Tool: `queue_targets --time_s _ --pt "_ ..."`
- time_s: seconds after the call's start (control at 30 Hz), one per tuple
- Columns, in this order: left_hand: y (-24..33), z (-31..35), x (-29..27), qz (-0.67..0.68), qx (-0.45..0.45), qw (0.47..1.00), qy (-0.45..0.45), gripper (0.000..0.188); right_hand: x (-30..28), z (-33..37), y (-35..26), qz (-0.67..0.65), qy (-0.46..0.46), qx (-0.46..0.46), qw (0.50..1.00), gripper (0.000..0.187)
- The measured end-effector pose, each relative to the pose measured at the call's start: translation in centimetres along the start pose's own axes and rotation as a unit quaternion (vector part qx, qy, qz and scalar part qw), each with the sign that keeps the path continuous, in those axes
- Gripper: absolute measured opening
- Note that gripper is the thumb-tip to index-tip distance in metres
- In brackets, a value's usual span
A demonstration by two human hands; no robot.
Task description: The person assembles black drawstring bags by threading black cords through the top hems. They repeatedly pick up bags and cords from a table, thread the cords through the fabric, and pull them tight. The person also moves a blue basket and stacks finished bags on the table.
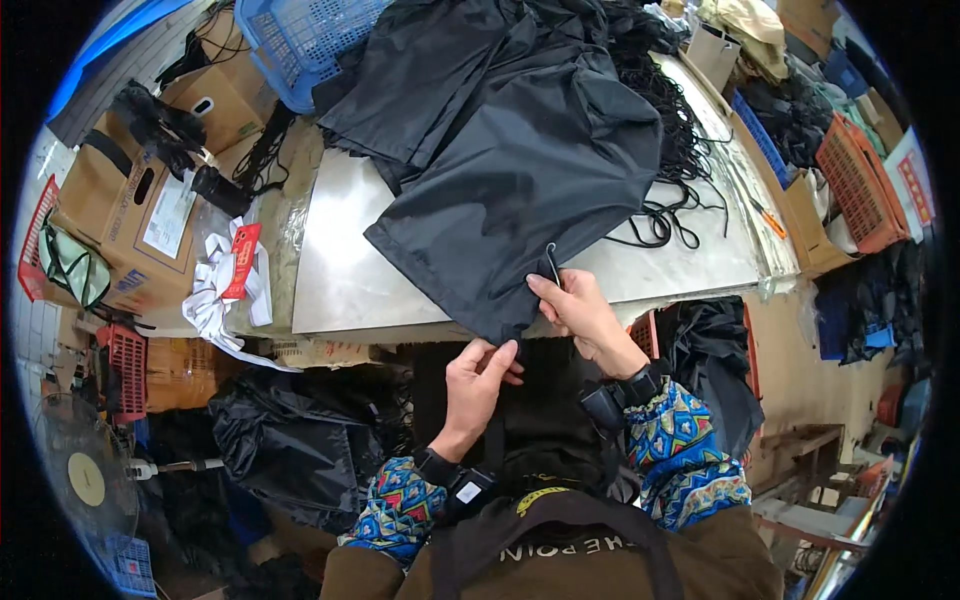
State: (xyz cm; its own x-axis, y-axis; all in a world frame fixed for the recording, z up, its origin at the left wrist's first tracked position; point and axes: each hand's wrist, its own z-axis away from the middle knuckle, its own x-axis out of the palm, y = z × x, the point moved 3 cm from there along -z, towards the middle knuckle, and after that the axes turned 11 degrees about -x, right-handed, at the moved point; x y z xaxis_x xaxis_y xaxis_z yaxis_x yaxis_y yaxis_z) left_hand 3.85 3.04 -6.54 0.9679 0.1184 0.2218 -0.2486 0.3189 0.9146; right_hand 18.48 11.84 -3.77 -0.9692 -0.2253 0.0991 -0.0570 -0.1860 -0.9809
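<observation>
A large black fabric bag [530, 170] lies spread on a shiny metal table top [350, 270], its near corner hanging over the front edge. My left hand [475, 385] pinches that corner from below. My right hand [580, 310] grips the fabric edge and a thin black cord or tool [552, 262] that sticks up from its fingers. Both wrists carry black straps and patterned blue sleeve covers.
A heap of black cords [675, 130] lies at the table's back right. A blue plastic basket [300, 40] and cardboard boxes [130, 210] stand at the left, with white and red paper strips [225, 280]. Orange crates [860, 180] sit right. Black fabric [290, 440] is piled on the floor by a fan [85, 480].
</observation>
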Motion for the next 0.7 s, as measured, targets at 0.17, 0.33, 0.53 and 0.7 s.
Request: queue_targets --time_s 0.17,0.33,0.53,0.7 --pt "3.3 -0.1 0.6 0.159 -0.08 0.981 -0.077 0.016 0.8 1.8 -0.7 -0.1 0.084 -0.139 0.982 0.019" --pt "4.6 -0.3 0.4 0.2 -0.073 0.976 -0.055 0.015 0.3 7.1 -3.8 0.259 -0.015 -0.355 0.898 0.022" --pt "5.1 -0.6 0.9 0.224 -0.059 0.971 -0.065 0.014 1.5 9.1 -4.7 0.362 -0.03 -0.37 0.855 0.023" --pt "5.2 -0.2 1.1 0.173 -0.031 0.983 -0.059 0.015 1.8 8.9 -4.4 0.395 -0.03 -0.387 0.833 0.023"
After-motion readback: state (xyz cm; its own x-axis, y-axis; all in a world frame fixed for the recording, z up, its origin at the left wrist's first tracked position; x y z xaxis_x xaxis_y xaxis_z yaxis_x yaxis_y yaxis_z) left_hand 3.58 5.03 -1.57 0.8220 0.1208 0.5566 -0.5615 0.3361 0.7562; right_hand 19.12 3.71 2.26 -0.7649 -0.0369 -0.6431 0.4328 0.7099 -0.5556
